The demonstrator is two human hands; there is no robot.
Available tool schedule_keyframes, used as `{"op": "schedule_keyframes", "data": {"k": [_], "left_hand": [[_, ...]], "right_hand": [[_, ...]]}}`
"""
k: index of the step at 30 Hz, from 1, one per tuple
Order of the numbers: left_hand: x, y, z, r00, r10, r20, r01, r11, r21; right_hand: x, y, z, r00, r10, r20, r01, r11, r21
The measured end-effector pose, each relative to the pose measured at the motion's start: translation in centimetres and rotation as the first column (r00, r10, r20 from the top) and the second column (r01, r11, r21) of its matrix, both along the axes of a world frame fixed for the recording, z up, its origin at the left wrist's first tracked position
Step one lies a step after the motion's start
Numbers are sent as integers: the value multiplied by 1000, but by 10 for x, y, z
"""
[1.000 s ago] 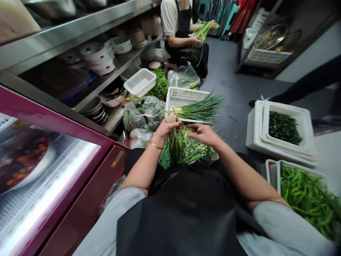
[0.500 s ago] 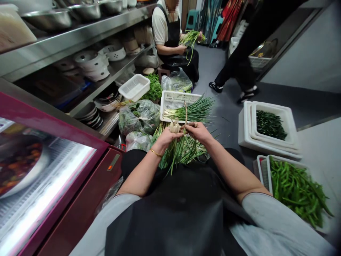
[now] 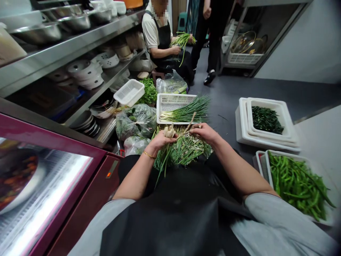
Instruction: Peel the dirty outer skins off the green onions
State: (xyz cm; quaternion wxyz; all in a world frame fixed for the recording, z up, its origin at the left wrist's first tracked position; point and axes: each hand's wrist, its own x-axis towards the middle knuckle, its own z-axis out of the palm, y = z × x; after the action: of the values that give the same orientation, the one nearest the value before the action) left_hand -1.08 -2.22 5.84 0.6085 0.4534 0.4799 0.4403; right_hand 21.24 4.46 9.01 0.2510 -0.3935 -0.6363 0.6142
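Observation:
My left hand is closed around a small bunch of thin scallions. Their pale root ends stick up above the fingers, and green leaves hang down below. My right hand pinches a dry, brownish strand that slants up from the fingertips and also runs towards the bunch. Whether the strand goes around the bunch cannot be made out. Below both hands lies a loose pile of scallions. Just beyond, a white basket holds trimmed-looking scallions, their green tips hanging over its right side.
Bagged greens lie left, beside a steel shelf with bowls. On the right stand a white container of dark green vegetables and a basket of green peppers. A co-worker sits ahead holding green stalks; another person stands nearby.
My hands have moved slightly apart, and the strand, upright before, now slants to the right. The walking person has moved left, towards the seated co-worker. The view has shifted a little.

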Motion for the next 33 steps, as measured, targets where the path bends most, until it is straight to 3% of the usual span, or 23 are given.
{"op": "schedule_keyframes", "data": {"k": [3,7,11,15,18,22,24,26,28,31,33], "left_hand": [[-1,2,0,999,-47,7,47,999,-7],[7,6,-1,999,1,46,0,1000,-19],[17,12,-2,990,32,139,-29,999,-21],[21,15,-3,987,22,159,-22,1000,-2],[19,13,-1,985,79,151,-78,997,-15],[18,8,1,982,134,131,-131,991,-27],[21,6,0,982,149,114,-148,989,-20],[23,5,-1,980,153,127,-152,988,-16],[23,3,-2,977,145,155,-142,989,-28],[20,-1,-3,976,119,180,-110,992,-58],[16,-4,-4,977,104,184,-92,993,-71]], "right_hand": [[10,4,2,992,-59,-114,51,996,-71],[15,9,8,995,101,-17,-102,990,-102],[7,12,6,997,-64,-52,63,998,-13],[-9,12,-6,997,48,-66,-40,993,114],[-17,11,-14,997,31,71,-53,943,328],[-26,-2,-17,956,-80,283,-109,798,593],[-31,-11,-18,931,-123,345,-145,740,657],[-34,-18,-17,928,-133,349,-147,729,668],[-32,-19,-14,950,-132,283,-81,770,633],[-16,-4,-7,970,-223,101,144,854,500],[1,12,-2,932,-360,-42,346,849,399]]}}
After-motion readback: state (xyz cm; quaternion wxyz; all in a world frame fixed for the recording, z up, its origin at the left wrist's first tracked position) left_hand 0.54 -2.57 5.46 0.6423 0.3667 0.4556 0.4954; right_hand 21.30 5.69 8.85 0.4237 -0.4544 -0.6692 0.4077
